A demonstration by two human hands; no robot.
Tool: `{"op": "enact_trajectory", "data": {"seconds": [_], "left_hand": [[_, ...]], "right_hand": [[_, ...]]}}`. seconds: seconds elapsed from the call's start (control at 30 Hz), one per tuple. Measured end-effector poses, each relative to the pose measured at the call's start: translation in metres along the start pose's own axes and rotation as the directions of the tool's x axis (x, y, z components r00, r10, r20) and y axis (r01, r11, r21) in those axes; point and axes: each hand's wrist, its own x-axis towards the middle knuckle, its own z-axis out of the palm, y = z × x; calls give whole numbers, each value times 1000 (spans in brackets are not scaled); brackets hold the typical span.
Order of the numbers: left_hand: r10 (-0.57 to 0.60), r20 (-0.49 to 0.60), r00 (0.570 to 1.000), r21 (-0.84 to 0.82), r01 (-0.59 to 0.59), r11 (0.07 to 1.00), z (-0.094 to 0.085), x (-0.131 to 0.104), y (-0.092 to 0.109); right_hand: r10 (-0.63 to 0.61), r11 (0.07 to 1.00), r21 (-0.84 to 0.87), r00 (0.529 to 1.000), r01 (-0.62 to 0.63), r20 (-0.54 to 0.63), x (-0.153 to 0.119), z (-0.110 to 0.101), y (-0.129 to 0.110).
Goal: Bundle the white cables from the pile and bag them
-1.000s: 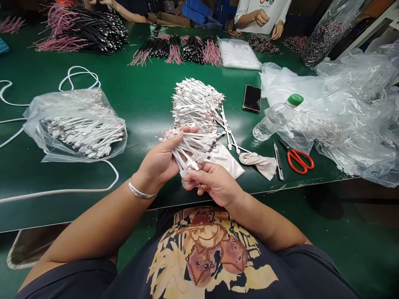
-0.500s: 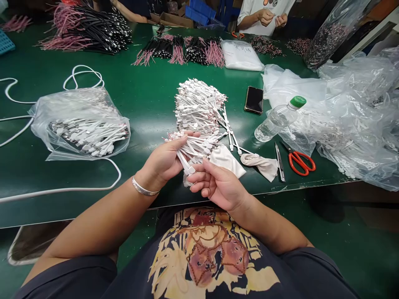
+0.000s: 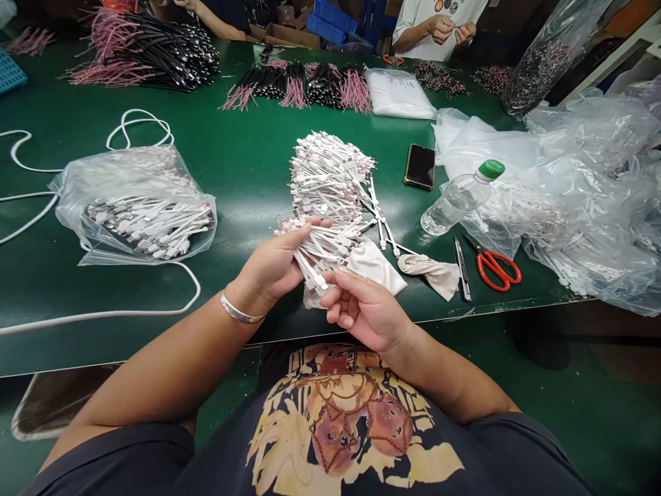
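Note:
My left hand (image 3: 273, 267) is closed around a few short white cables (image 3: 306, 270), their flat plug ends pointing toward me. At those plug ends, the thumb and fingers of my right hand (image 3: 365, 306) are pinched together on the tip of one cable. Just beyond both hands lies a large heap of similar white cables (image 3: 330, 176), some with bare reddish ends. A white cloth (image 3: 379, 265) is partly hidden behind my right hand.
To the left sits a clear bag of white cables (image 3: 149, 224). On the right are a twisted cloth (image 3: 431, 274), a utility knife (image 3: 463, 270), red-handled scissors (image 3: 496, 269), a bottle (image 3: 457, 201), a phone (image 3: 420, 166) and plastic bags (image 3: 583, 207). Two people work across the table.
My right hand has shifted slightly to the right, its fingertips now drawn closer together at the plug tip. My left hand stays in place with its cables.

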Motion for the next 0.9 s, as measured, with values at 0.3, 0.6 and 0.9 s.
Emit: {"op": "enact_trajectory", "data": {"seconds": [0.3, 0.6, 0.9], "left_hand": [[52, 114, 992, 41, -57, 998, -1, -2, -1], [40, 129, 991, 32, -44, 999, -1, -4, 0], [36, 165, 986, 5, -37, 999, -2, -4, 0]], "right_hand": [[-31, 986, -164, 999, 37, 39, 1, 0, 8], [-128, 968, -213, 991, 133, 35, -1, 3, 12], [-302, 895, -337, 953, 292, 25, 4, 1, 16]]}}
